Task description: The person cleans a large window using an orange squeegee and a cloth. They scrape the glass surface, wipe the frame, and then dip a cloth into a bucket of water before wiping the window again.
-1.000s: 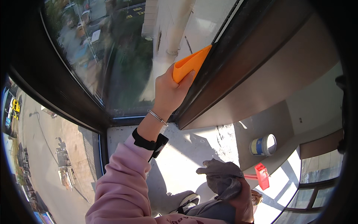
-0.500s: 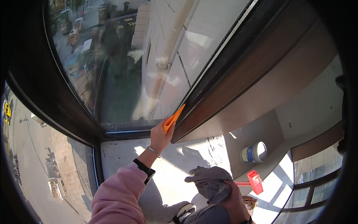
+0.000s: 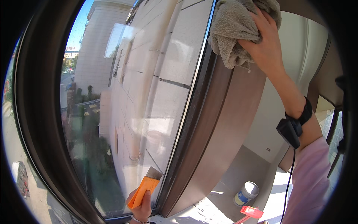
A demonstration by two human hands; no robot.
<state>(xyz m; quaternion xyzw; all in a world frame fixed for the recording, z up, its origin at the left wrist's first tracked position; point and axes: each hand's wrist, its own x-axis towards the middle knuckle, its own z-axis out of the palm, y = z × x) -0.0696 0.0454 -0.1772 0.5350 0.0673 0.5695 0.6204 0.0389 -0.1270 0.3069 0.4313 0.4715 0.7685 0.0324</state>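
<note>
My left hand (image 3: 141, 209), low in the picture, is closed round the orange handle of a scraper (image 3: 144, 191). Its flat metal blade points up toward the right window frame, in front of the glass (image 3: 123, 123). High at the right, my right hand (image 3: 265, 48) grips a bunched grey towel (image 3: 233, 31). The towel lies over the upper part of the brown window frame (image 3: 223, 112), and its top is cut off by the picture's edge. A black device with a cable (image 3: 292, 128) is strapped to my right wrist.
On the floor at the lower right lies a white bucket (image 3: 246, 193) with a blue and yellow label, close to a red plastic tool (image 3: 251, 212). Another dark frame post (image 3: 37, 112) bounds the glass at the left. Buildings and a street show outside.
My right hand has lifted the towel from low near my legs to the frame's upper part. The view has tilted upward. The scraper has turned, and its blade now shows.
</note>
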